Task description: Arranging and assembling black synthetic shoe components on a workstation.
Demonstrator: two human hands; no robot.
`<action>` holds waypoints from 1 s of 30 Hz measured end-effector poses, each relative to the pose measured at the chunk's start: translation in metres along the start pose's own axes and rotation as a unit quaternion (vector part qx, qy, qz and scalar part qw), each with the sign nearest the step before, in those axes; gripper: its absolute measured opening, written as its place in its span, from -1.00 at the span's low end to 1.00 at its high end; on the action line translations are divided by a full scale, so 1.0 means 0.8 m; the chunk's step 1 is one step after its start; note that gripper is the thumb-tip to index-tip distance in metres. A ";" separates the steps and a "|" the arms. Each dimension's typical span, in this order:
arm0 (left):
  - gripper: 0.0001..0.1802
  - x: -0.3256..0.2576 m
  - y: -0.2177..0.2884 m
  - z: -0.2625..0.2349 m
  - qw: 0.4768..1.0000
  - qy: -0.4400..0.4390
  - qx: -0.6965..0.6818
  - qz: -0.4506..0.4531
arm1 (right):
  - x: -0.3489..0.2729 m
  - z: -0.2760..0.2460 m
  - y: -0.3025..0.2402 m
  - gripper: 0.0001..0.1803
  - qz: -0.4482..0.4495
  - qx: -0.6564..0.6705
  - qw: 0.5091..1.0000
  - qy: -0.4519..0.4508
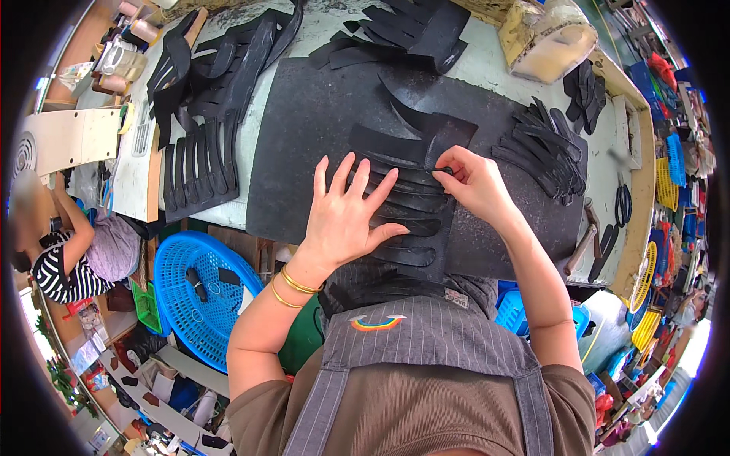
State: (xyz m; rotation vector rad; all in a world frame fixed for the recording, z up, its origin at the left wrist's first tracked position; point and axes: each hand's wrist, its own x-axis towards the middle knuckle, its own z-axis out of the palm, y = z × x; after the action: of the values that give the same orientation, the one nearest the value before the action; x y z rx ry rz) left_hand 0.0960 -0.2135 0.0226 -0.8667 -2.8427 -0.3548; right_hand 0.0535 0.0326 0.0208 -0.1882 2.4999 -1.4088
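In front of me a black leather-like piece (455,140), cut into several long strips along its left side, lies on a dark mat (293,144). My left hand (338,216) rests on the strips, palm down with fingers spread, and grips nothing. At the piece's right band, my right hand (477,186) pinches thumb and forefinger together on a small black bit, probably a strip end; the fingertips partly hide it. Below the left hand, more black strips (418,257) run toward my apron.
Black strip pieces lie at the left (201,163) and far edge (422,34). At right are a strip bundle (544,148), scissors (623,205) and a hammer-like tool (582,242). A stained box (553,49) stands behind. A blue basket (171,292) and another person (76,258) are left.
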 end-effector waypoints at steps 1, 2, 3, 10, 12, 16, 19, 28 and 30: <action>-0.11 0.003 0.004 0.000 1.000 -0.005 0.001 -0.002 | -0.001 0.000 0.002 -0.84 0.003 0.003 1.000 0.005; -0.11 0.007 0.007 -0.002 1.000 -0.007 0.000 0.005 | -0.001 0.001 0.001 -0.84 -0.029 -0.023 0.999 0.009; -0.09 0.012 0.010 -0.005 1.000 -0.014 -0.007 0.008 | 0.000 0.001 0.000 -0.84 -0.060 -0.050 0.997 0.016; -0.15 0.033 0.036 -0.002 0.995 -0.028 -0.072 0.060 | -0.033 0.009 -0.002 -0.75 -0.083 -0.293 0.946 0.115; -0.13 0.029 0.042 0.004 0.997 -0.031 -0.058 0.040 | -0.044 -0.007 0.018 -0.70 -0.180 -0.274 0.921 0.211; -0.10 0.023 0.047 0.008 0.997 -0.027 -0.065 0.034 | -0.058 -0.072 0.058 -0.82 -0.160 -0.373 0.866 0.293; -0.06 0.021 0.046 0.022 0.996 -0.021 -0.075 0.051 | -0.064 -0.080 0.080 -0.79 -0.145 -0.477 0.825 0.266; -0.12 0.032 0.068 0.026 0.998 -0.037 -0.033 0.026 | -0.062 -0.080 0.086 -0.80 -0.132 -0.499 0.816 0.261; -0.12 0.032 0.067 0.029 0.999 -0.034 -0.024 0.035 | -0.059 -0.078 0.088 -0.81 -0.135 -0.487 0.818 0.276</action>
State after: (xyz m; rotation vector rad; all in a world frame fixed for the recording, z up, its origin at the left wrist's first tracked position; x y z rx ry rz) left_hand 0.1039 -0.1505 0.0153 -1.0036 -2.8678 -0.3927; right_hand 0.0820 0.1316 -0.0011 -0.3710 3.5786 -0.0510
